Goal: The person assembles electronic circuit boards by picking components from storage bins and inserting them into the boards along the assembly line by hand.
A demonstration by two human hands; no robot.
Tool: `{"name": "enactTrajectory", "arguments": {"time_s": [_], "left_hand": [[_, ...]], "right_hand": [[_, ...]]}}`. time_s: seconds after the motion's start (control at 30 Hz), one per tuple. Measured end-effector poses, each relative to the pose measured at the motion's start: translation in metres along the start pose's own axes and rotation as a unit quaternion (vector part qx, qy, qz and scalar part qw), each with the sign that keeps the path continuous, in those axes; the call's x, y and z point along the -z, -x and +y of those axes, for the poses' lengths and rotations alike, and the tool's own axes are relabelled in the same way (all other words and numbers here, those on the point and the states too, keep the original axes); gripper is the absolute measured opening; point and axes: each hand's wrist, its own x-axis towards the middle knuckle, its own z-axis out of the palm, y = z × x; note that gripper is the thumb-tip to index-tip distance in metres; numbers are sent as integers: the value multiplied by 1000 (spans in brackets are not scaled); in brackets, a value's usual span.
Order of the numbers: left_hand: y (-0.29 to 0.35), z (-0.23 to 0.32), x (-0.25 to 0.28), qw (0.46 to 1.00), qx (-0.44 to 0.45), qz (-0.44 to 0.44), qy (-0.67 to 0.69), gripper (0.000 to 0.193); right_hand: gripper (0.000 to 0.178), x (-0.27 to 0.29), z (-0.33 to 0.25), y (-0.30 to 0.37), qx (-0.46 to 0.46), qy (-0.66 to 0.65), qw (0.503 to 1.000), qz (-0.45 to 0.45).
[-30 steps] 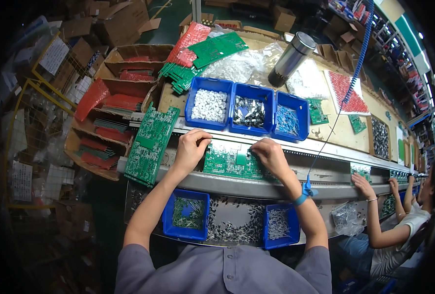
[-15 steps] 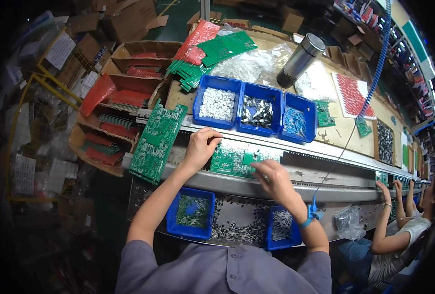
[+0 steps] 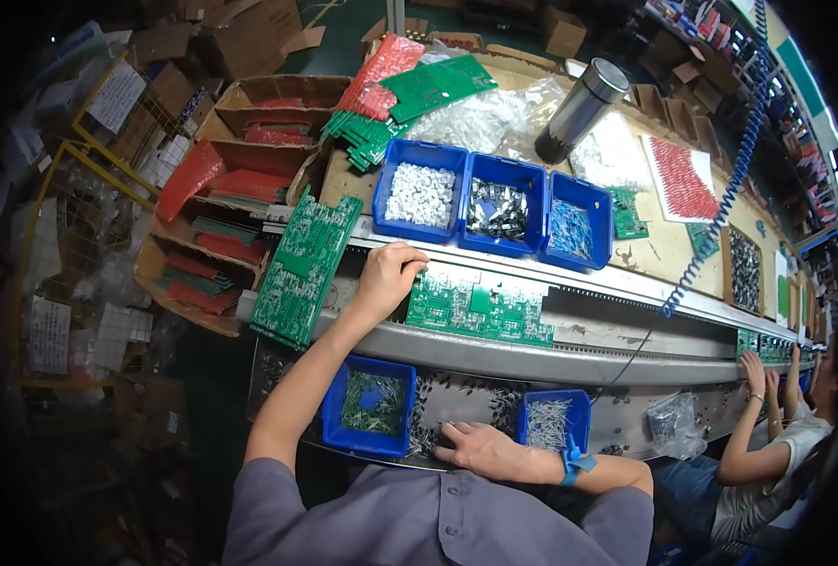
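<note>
A green circuit board (image 3: 480,308) lies between the rails of the metal track, with small parts standing on it. My left hand (image 3: 386,280) is beside its upper left corner, thumb and fingertips pinched together; whatever is between them is too small to make out. Down on the ledge in front of me, my right hand (image 3: 485,451) rests with curled fingers in a spread of loose small dark parts with metal leads (image 3: 426,436). Its fingertips are partly hidden, so any part in them cannot be seen. A blue strap with a cord circles the right wrist.
A second circuit board (image 3: 306,269) lies slanted across the track at left. Blue bins hold white parts (image 3: 419,196), black parts (image 3: 496,209), blue parts (image 3: 570,231), green parts (image 3: 372,401) and leaded parts (image 3: 549,424). A steel flask (image 3: 579,108) stands behind; a co-worker (image 3: 768,462) sits right.
My right hand has moved from above the board down to the loose parts on the ledge. The coiled cord has swung. My left hand stays almost where it was.
</note>
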Motion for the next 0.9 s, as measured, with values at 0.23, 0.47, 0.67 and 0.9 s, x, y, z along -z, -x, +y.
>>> {"name": "enactTrajectory", "arguments": {"time_s": [0.23, 0.47, 0.67, 0.9], "left_hand": [[-3, 3, 4, 999, 25, -35, -15, 11], [-4, -1, 4, 998, 36, -46, -22, 12], [-6, 3, 5, 996, 50, -61, -30, 13], [-10, 8, 2, 989, 22, -101, -107, 10]], "right_hand": [[15, -7, 20, 5, -46, 31, 997, -46], [20, 4, 29, 7, -86, 37, 995, -40], [17, 3, 25, 6, -112, 93, 989, -8], [13, 3, 24, 4, -113, 78, 990, 7]]}}
